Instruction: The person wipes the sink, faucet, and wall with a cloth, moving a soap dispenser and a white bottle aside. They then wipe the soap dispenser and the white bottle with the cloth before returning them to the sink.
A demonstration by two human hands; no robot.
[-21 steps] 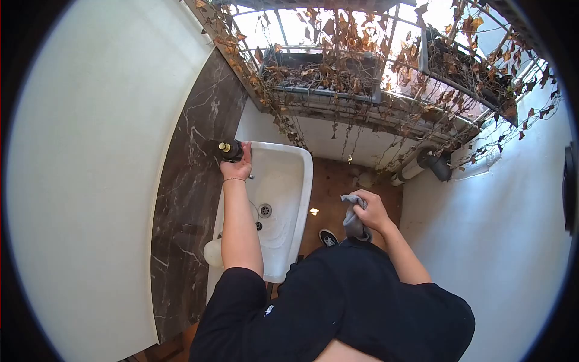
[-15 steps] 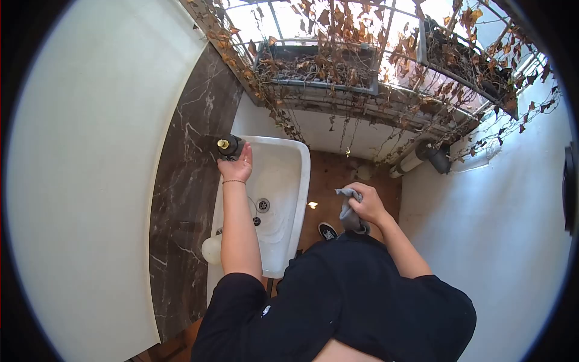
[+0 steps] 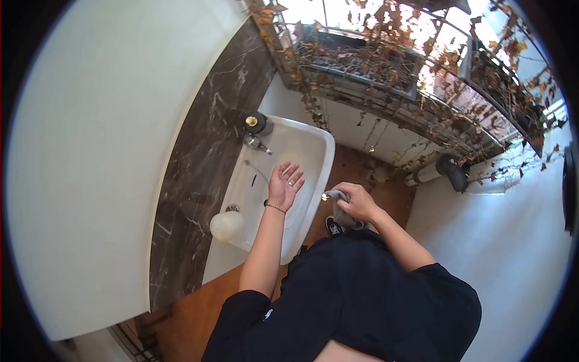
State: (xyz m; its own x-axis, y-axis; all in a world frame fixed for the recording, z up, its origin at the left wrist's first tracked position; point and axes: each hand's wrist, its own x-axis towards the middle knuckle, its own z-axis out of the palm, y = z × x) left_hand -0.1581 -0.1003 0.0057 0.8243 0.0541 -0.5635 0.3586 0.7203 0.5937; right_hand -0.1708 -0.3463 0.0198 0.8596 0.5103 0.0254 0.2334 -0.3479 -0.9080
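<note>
1. The grey cloth (image 3: 341, 219) is hanging, bunched, from the right hand (image 3: 358, 203), beside the basin's outer rim and in front of the person's body; the fingers are closing round its upper part, and that grip is staying much the same as a moment ago.
2. The left hand (image 3: 286, 187) is showing the clear change: it is no longer reaching to the dark bottle (image 3: 259, 125) but is hovering over the basin (image 3: 329, 148), palm up, fingers spread and slightly curling, with nothing visible in it.
3. The dark bottle, with its gold-coloured top, is standing by itself at the basin's far corner, just beside the tap (image 3: 258, 143) and well apart from both hands. For the work in hand, this is leaving the left hand free while the right is keeping the cloth.
4. Farther out, the pale rounded object (image 3: 227, 226) is sitting at the basin's near left corner, the marbled panel (image 3: 193, 193) is running along the wall, and dry vines (image 3: 386, 66) are trailing from the planters above.
</note>
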